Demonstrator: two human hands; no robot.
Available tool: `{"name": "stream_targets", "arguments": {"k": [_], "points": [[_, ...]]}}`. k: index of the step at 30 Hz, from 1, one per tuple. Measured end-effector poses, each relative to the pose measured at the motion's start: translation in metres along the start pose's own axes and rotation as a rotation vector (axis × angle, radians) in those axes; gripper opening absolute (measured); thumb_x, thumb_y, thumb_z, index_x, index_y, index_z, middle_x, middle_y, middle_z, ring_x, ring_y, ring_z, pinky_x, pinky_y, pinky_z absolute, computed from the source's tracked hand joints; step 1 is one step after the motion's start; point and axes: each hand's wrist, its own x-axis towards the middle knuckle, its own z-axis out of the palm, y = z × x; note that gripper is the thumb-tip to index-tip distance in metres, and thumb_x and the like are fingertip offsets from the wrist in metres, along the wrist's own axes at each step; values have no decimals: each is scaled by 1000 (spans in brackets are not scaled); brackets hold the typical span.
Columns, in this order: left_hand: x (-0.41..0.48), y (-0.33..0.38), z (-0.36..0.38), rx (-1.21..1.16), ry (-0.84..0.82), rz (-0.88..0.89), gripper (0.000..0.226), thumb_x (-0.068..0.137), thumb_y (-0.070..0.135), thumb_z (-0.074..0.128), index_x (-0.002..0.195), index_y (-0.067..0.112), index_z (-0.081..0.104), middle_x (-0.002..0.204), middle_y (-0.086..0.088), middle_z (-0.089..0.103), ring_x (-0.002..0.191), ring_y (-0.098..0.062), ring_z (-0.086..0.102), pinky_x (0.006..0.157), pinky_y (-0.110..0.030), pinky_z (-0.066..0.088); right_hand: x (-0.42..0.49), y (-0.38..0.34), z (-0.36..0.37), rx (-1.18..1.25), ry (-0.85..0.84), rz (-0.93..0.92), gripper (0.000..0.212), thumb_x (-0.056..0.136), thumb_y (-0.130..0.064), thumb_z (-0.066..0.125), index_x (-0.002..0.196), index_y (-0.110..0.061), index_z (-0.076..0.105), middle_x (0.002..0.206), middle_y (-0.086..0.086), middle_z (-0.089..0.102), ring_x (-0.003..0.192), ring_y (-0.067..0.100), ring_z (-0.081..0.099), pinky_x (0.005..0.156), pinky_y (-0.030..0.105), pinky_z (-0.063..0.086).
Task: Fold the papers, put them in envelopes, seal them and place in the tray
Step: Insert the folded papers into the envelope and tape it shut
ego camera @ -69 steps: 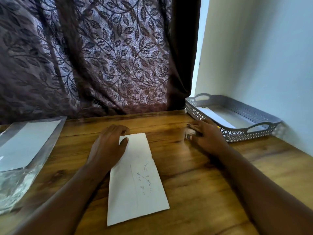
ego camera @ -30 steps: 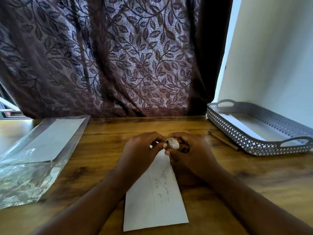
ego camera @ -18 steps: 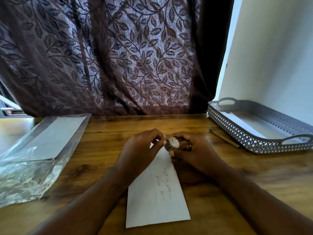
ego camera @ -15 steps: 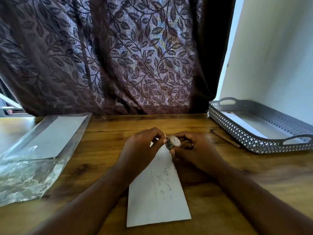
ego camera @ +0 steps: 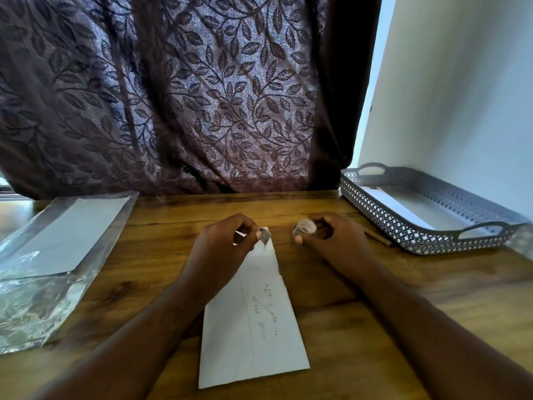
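**Wooden surface (ego camera: pixel 161 235): envelope (ego camera: pixel 253 327) awaiting its seal**

It lies flat, far end beneath the hands, which are apart: left hand (ego camera: pixel 227 243) pinches a small grey piece (ego camera: pixel 264 235), right hand (ego camera: pixel 334 241) grips what looks like a tape roll (ego camera: pixel 305 227). Keep any strip taut, square across the flap, then press down.

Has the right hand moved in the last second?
Yes. The right hand, gripping a small round object, has drawn rightward off the envelope's top toward the tray, away from the left hand pinching a small piece.
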Motion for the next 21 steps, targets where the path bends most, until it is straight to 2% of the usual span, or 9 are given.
{"name": "stream_targets", "arguments": {"k": [3,5,8,13,15,18,20,21], "points": [[2,-1,1,-56,-18,-64,10,94,24,68,92,32,62,87,22,66,75,2,69,59,-17,57,10,22,-17,-229,65,46,36,76,-37,85,107,-25,72,99,-8,73,88,9,65,75,29,51],[3,1,1,-102,-28,-111,13,94,25,68,89,35,60,87,22,67,76,1,69,60,-23,60,16,37,-26,-348,99,91,41,77,-36,84,113,-20,73,108,1,75,91,16,64,78,27,45],[4,2,2,-137,-40,-145,13,93,25,69,89,35,61,88,17,69,78,-7,70,59,-29,62,20,51,-31,-384,160,157,51,78,-35,84,124,-18,70,115,5,74,101,23,67,83,27,45],[6,0,2,-247,-77,-242,19,95,20,67,90,37,62,89,14,72,80,-9,72,58,-25,61,21,57,-29,-441,231,188,37,76,-33,85,107,-16,74,104,7,75,91,25,67,77,30,47],[7,0,3,-302,-81,-275,19,96,17,66,90,35,64,91,13,73,81,-9,73,59,-25,61,20,56,-29,-471,232,180,30,78,-32,84,97,-13,72,99,10,74,81,22,59,72,31,44],[7,1,2,-370,-88,-304,15,96,18,65,91,32,66,94,10,74,81,-6,73,61,-25,61,19,47,-28,-474,258,129,32,84,-37,75,104,-12,71,103,11,71,83,19,56,72,30,41],[8,2,2,-411,-98,-315,14,96,18,64,92,30,67,96,9,74,81,-8,74,61,-25,61,12,32,-25,-391,233,38,31,89,-40,70,111,-18,71,105,1,70,87,15,62,73,27,44],[7,1,1,-426,-102,-319,14,97,17,63,93,29,67,97,9,75,82,-9,74,62,-26,61,8,22,-20,-293,215,-11,24,90,-39,70,107,-22,72,100,-5,70,83,8,62,70,25,44]]}}
